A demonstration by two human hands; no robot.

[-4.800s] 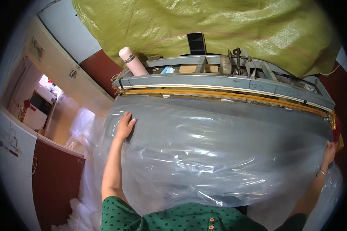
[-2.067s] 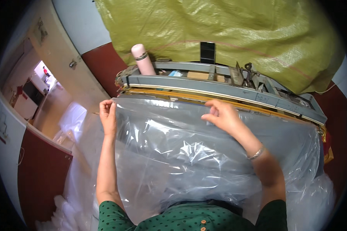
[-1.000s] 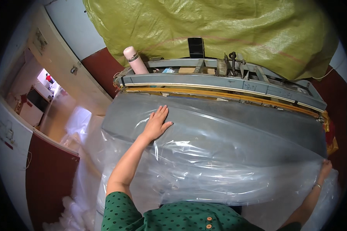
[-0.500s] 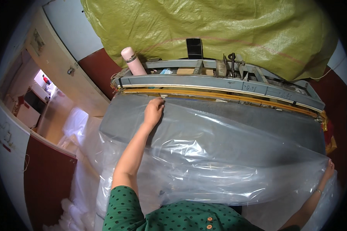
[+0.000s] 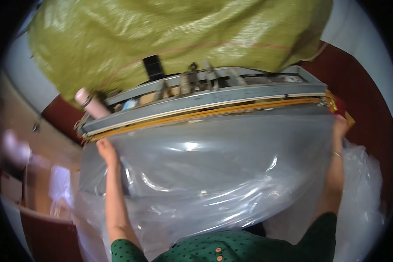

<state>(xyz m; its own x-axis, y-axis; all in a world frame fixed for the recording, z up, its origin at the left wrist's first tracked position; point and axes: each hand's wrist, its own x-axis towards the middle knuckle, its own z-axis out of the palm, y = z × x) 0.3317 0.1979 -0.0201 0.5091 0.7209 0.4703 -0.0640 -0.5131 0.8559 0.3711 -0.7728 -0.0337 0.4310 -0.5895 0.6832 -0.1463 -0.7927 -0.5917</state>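
Left hand (image 5: 107, 150) out wide, right hand (image 5: 341, 125) far off at the other end, and both look closed on the upper edge of the clear plastic film (image 5: 222, 166). That wide hold seems to keep the edge stretched between my fists, while the slack bows down toward me in shiny folds. Under it lies the grey surface (image 5: 90, 168), bare at my left. My knuckles sit just below the orange strips (image 5: 201, 121), which run along the front of the grey metal frame (image 5: 231, 95). Leaning at its left end, a pink flask (image 5: 93, 106), probably parked there out of the film's way. Behind, a black phone (image 5: 153, 67) stands tilted against the yellow-green woven sheet (image 5: 192, 32), perhaps propped to face me. More loose film (image 5: 362, 183) bunches beyond my right forearm. Lettering? None I can make out; blur softens everything.
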